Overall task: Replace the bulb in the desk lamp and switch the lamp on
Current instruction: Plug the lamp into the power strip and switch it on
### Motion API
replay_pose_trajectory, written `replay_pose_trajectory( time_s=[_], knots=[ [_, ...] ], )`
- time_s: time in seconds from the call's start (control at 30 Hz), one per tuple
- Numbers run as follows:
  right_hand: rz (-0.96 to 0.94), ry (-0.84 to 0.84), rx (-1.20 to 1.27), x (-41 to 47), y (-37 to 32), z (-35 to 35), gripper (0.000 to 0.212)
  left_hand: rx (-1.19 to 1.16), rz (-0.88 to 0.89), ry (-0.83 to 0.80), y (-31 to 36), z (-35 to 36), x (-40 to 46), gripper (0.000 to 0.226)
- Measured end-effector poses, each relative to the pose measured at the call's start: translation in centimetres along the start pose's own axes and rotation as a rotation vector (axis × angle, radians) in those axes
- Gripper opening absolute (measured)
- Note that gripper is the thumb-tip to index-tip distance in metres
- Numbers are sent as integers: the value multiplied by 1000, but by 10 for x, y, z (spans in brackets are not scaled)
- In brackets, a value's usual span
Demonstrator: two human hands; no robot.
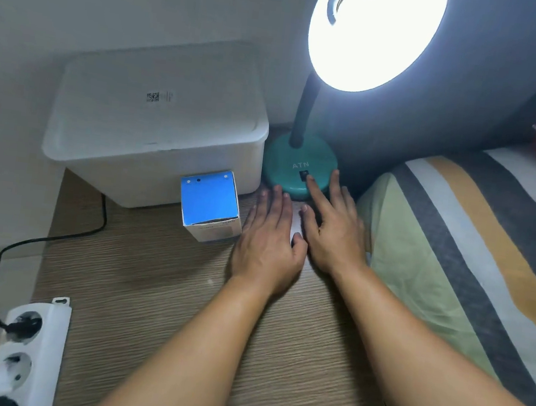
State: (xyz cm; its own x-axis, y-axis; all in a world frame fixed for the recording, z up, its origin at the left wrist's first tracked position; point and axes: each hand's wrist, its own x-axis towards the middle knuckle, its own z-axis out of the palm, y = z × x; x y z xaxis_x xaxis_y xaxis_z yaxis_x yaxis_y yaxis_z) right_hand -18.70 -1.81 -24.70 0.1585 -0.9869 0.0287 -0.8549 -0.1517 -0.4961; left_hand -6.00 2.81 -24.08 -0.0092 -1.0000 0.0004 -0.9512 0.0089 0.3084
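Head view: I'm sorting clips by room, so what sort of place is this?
Probably a bedroom, at a bedside table. A striped pillow lies right beside the wood-grain tabletop, which carries a lit desk lamp, and a white storage box stands against the wall.

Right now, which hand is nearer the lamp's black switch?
Right. The right hand has a fingertip at the black switch on the teal lamp base. The left hand lies flat on the desk, fingertips just short of the base.
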Motion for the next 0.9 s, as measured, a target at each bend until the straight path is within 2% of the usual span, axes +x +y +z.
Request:
replay_pose_trajectory(
  time_s=[0.63,0.9],
  knots=[
    [0,2,-4,0,-2,-2,58,-2,-6,-22,1,-2,1,81],
    [-21,38,-7,2,-1,-2,56,-5,-12,-3,3,-3,0,75]
  ],
)
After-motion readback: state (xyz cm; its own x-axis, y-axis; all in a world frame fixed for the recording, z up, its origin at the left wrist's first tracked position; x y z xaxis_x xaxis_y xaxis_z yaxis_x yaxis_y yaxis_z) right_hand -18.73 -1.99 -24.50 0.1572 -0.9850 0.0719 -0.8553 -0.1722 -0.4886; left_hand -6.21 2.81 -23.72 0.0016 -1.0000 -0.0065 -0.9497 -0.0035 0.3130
